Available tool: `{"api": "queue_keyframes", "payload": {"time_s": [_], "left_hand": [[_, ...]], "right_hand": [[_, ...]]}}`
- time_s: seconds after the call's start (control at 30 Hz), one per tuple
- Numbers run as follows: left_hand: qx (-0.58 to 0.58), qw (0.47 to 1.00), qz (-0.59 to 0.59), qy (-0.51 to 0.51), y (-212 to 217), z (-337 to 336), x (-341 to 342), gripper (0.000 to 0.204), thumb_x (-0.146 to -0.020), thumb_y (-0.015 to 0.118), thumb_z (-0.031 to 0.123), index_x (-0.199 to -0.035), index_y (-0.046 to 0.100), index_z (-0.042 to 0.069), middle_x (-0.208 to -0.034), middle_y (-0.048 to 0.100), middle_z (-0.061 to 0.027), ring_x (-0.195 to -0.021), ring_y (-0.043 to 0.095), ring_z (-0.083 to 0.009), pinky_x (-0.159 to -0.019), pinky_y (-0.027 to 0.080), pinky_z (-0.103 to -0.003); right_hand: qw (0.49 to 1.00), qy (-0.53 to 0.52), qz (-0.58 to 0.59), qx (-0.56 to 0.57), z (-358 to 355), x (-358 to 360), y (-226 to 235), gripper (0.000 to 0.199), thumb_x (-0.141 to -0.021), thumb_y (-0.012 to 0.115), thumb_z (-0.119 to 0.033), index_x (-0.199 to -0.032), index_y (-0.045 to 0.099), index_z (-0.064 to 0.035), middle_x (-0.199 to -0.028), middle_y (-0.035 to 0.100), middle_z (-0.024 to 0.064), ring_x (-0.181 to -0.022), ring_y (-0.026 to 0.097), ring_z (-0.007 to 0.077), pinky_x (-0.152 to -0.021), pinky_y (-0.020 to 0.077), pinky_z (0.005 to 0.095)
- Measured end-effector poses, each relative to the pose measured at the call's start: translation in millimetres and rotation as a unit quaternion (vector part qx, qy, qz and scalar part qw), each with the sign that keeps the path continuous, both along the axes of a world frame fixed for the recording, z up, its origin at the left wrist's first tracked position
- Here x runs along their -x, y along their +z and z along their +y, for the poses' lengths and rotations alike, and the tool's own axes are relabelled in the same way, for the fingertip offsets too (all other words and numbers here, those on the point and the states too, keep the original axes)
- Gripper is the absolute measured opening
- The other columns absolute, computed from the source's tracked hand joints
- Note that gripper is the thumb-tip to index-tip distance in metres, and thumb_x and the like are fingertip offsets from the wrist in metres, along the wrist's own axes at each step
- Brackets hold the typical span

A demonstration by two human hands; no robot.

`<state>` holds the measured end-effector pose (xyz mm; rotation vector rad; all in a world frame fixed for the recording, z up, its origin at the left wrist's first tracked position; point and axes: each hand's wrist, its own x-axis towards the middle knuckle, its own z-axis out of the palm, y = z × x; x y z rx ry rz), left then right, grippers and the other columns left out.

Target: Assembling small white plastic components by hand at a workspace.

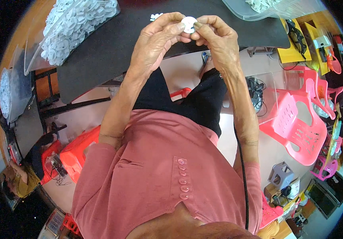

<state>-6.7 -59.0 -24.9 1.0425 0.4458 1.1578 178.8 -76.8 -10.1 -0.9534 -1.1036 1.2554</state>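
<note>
Between my two hands, over the dark tabletop (96,65), I hold a small round white plastic disc (189,24). My left hand (158,38) pinches its left edge between thumb and fingers. On its right edge, the thumb and fingers of my right hand (218,38) are closed. Small dark marks or holes show on the disc's face. Just beyond my left fingers lie a few small white pieces (155,16) on the table.
At the far left a clear bin (34,51) holds a heap of white plastic parts. Another clear tub (255,16) with white pieces stands far right. Pink plastic chairs (299,135) are to my right, red stools (74,159) to my left. A black cable (241,167) hangs along my right arm.
</note>
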Motion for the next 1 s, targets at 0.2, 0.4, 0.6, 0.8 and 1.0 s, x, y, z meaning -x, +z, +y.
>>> {"api": "queue_keyframes", "payload": {"time_s": [0.2, 0.4, 0.6, 0.8, 1.0], "left_hand": [[0.005, 1.0, 0.029, 0.011, 1.5, -10.0, 17.7, 0.032, -0.099, 0.066, 0.015, -0.126, 0.061, -0.003, -0.112, 0.068, -0.0143, -0.095, 0.07, -0.0188, -0.089, 0.059, -0.032], [0.056, 0.997, 0.06, -0.012, 11.0, -22.6, 38.6, 0.036, -0.1, 0.065, 0.015, -0.128, 0.059, -0.006, -0.111, 0.068, -0.0145, -0.094, 0.07, -0.0196, -0.089, 0.059, -0.032], [0.07, 0.997, 0.038, 0.0, 2.1, -25.5, 43.9, 0.033, -0.099, 0.065, 0.013, -0.127, 0.06, -0.004, -0.11, 0.068, -0.0148, -0.095, 0.071, -0.0209, -0.088, 0.059, -0.034], [0.065, 0.997, 0.039, 0.034, -2.5, -24.0, 48.5, 0.036, -0.097, 0.068, 0.016, -0.125, 0.059, -0.003, -0.111, 0.067, -0.0125, -0.095, 0.067, -0.0181, -0.089, 0.057, -0.034], [0.052, 0.996, 0.045, 0.064, -3.5, -20.9, 49.0, 0.034, -0.097, 0.068, 0.015, -0.124, 0.059, -0.003, -0.112, 0.067, -0.0135, -0.097, 0.067, -0.0191, -0.089, 0.056, -0.035]], "right_hand": [[0.999, 0.042, -0.026, 0.01, -11.5, 11.5, 6.2, 0.014, -0.095, 0.072, -0.013, -0.104, 0.07, -0.0023, -0.083, 0.073, 0.006, -0.072, 0.069, 0.0094, -0.064, 0.0544, 0.021], [0.994, 0.105, -0.015, 0.038, -13.1, 17.5, 5.2, 0.017, -0.095, 0.073, -0.015, -0.104, 0.069, -0.0009, -0.085, 0.075, 0.0082, -0.076, 0.073, 0.012, -0.063, 0.0558, 0.0207], [0.987, 0.12, -0.095, 0.046, -7.3, 20.3, 6.4, 0.018, -0.096, 0.073, -0.018, -0.103, 0.071, -0.0017, -0.084, 0.074, 0.0069, -0.072, 0.071, 0.0113, -0.062, 0.0544, 0.0225], [0.866, -0.096, -0.441, -0.217, 24.3, 1.8, -1.2, 0.02, -0.093, 0.071, -0.016, -0.111, 0.075, -0.0086, -0.085, 0.072, 0.0051, -0.073, 0.066, 0.0155, -0.07, 0.054, 0.0312], [0.777, -0.033, -0.561, -0.282, 38.1, -13.0, -9.8, 0.022, -0.092, 0.07, -0.017, -0.113, 0.075, -0.0128, -0.102, 0.069, 0.0051, -0.084, 0.069, 0.0214, -0.08, 0.0561, 0.033]]}}
